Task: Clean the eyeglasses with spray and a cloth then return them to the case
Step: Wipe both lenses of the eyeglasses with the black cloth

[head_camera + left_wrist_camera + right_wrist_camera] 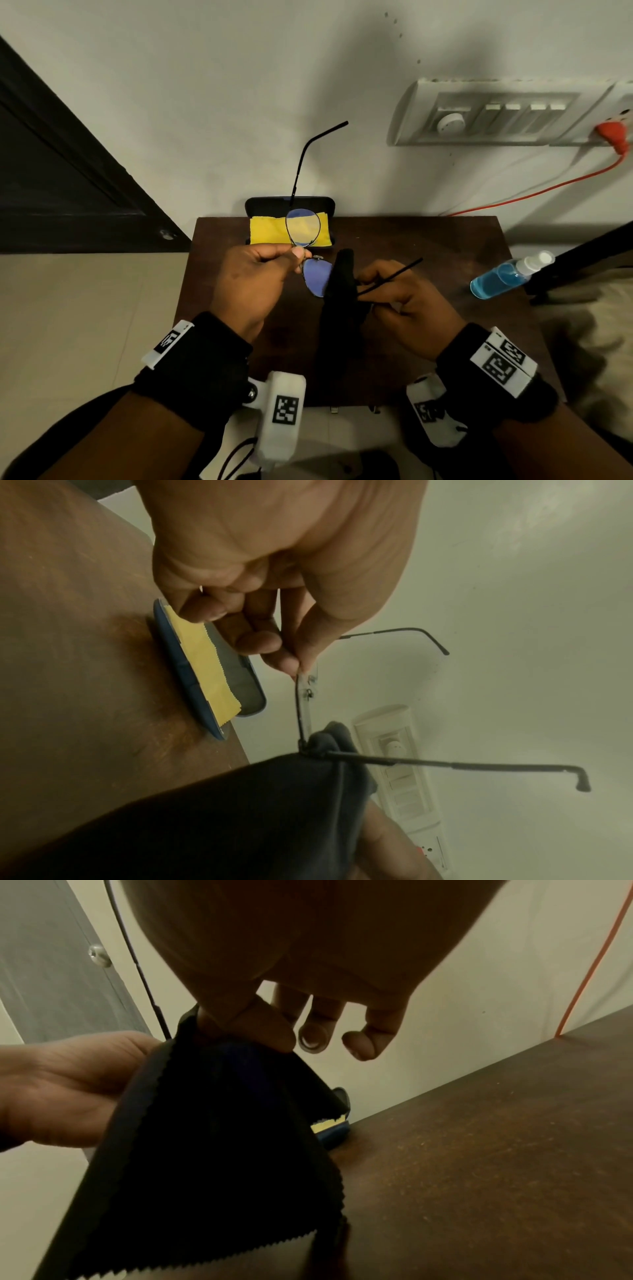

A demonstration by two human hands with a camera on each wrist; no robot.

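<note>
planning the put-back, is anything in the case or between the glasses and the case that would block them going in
Yes: a yellow cloth lies inside the open case. The eyeglasses, pinched by the left hand, have both temples unfolded, and the right hand holds a black cloth on one lens. Otherwise the path looks clear.

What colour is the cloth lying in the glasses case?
Yellow. The cloth lies in the open case, clearest in the head view.
</note>
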